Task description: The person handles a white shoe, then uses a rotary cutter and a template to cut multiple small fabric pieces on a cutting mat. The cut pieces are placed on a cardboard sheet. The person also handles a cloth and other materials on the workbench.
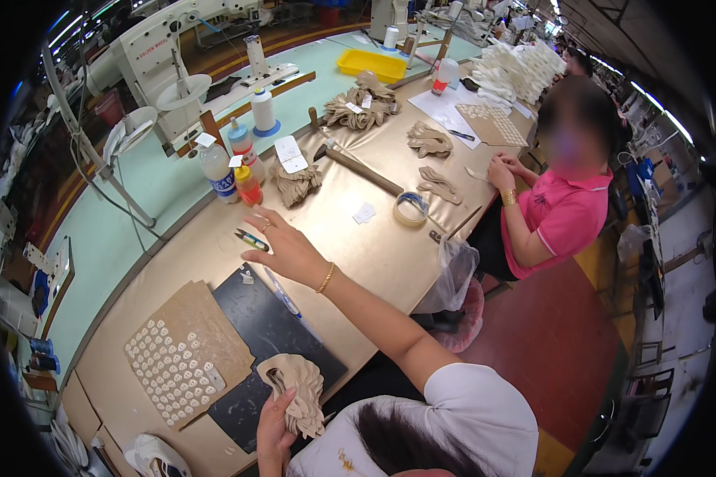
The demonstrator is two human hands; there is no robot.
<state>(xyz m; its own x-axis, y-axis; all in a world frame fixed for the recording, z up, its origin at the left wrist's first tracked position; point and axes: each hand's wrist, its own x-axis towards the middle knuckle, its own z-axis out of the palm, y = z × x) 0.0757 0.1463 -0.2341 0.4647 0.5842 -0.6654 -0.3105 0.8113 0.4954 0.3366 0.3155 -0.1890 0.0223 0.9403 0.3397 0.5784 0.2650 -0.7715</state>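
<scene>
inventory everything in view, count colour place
table: one, gold, centre
sewing machines: several, white, upper left
thread cones: several, white, beyond table
tray: one, yellow, top
bottles: four, mixed colours, table's far side
bundles: several, tan, on table
hammer: one, brown, centre
tape: one, yellowish, beside hammer
sheets: two, brown, opposite table ends
mat: one, black, by near sheet
pen: one, blue-white, mat edge
snips: one, green-yellow, past pen
pile: one, white, upper right
person: one, pink shirt, right
right grip: one, bare, near snips
left grip: one, bare, round held bundle
</scene>
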